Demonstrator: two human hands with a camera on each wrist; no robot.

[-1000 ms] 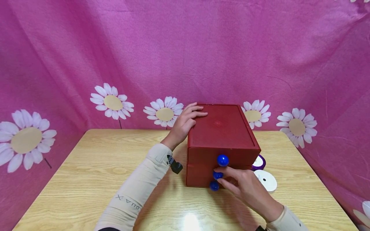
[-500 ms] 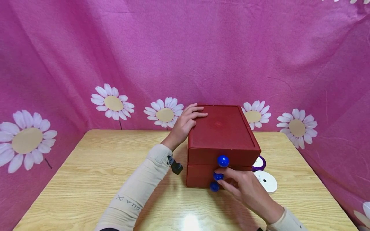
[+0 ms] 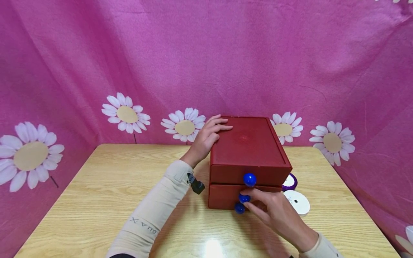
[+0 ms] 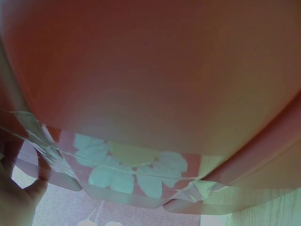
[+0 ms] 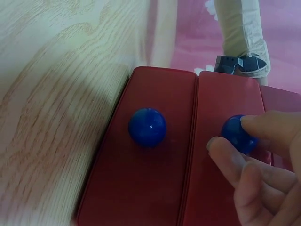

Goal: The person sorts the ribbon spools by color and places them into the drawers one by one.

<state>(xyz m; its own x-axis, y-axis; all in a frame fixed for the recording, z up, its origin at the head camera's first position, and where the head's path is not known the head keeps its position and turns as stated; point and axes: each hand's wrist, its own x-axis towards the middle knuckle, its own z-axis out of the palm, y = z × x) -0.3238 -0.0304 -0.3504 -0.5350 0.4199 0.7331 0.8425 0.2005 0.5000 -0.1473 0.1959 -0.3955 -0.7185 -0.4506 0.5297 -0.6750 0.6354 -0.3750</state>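
A red drawer box (image 3: 245, 143) with three round blue knobs down its front stands on the table. My left hand (image 3: 206, 138) rests on its top left edge, fingers stretched over the top. In the left wrist view the box's side (image 4: 141, 70) fills most of the picture, with part of my left hand (image 4: 21, 200) at the lower left. Thumb and index finger of my right hand (image 3: 280, 215) pinch the middle blue knob (image 5: 237, 134). Beside that drawer front, the bottom blue knob (image 5: 147, 127) is untouched; the top blue knob (image 3: 250, 179) sits just above my right fingers.
To the right of the box lie a white disc-shaped spool (image 3: 298, 203) and a purple-edged spool (image 3: 290, 181), partly hidden by the box. The wooden table (image 3: 135, 179) is backed by a pink curtain (image 3: 206, 64) with white flowers.
The dark line beneath the top drawer front has become more distinct. My right hand and the middle knob have shifted very slightly toward me; my left hand stays in place.
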